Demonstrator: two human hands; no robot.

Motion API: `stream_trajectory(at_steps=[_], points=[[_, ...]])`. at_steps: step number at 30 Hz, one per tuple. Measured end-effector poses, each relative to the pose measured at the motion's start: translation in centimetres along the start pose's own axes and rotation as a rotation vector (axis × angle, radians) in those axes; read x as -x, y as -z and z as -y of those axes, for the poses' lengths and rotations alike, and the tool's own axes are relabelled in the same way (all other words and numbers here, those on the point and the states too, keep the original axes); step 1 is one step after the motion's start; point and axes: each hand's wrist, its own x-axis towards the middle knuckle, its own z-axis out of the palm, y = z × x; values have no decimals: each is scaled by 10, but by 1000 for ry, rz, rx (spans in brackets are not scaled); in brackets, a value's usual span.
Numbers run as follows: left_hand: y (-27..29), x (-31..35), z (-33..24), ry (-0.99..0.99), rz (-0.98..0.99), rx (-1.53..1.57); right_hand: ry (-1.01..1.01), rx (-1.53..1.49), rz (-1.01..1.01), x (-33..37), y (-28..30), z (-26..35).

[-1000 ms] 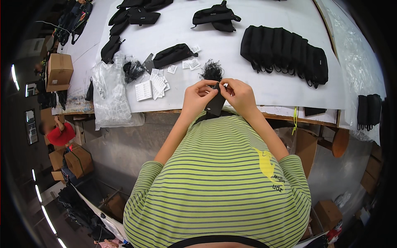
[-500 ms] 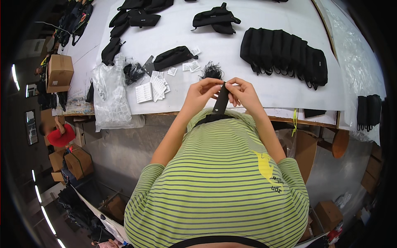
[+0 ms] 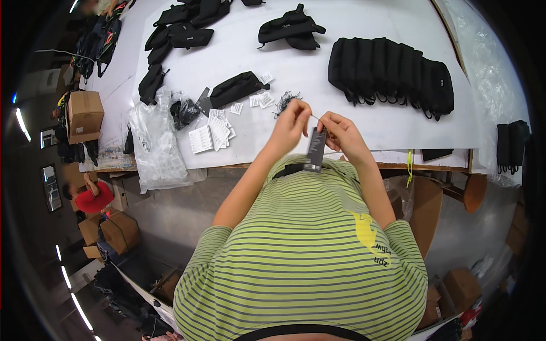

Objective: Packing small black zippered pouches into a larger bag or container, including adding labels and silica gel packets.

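A dark grey hang tag (image 3: 314, 150) with light print hangs upright near the table's front edge, in front of my striped shirt. My right hand (image 3: 344, 136) pinches at the top of this tag, where its thin string begins. My left hand (image 3: 292, 126) is closed on the string's other end, and the short string is stretched between my fingertips. Just beyond my left hand lies a small tangle of black strings (image 3: 287, 103). Left of it on the table lies a black pouch (image 3: 239, 89) with small white labels (image 3: 261, 100) beside it.
A row of black pouches (image 3: 389, 74) stands at the right. More pouches (image 3: 293, 28) lie at the back. At the left are a clear plastic bag (image 3: 159, 148), a stack of white labels (image 3: 201, 139) and a black string bundle (image 3: 185, 112). A person in red (image 3: 94, 197) is far left.
The tag has turned from its plain dark side to its printed side. My left hand has drawn apart from my right, pulling the string taut between them.
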Motion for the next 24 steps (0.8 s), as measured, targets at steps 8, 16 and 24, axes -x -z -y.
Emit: stream_trajectory(at_steps=[8,16,24], points=[[112,-64,90,25,-375,-1261,-12,27,-43,1,11,12],[103,-21,40,-370,-271,-1127,28,88,-98,-10,1,-3],[48,70,11,-164,-611,-950,199,789,-38,-52,-36,-38]])
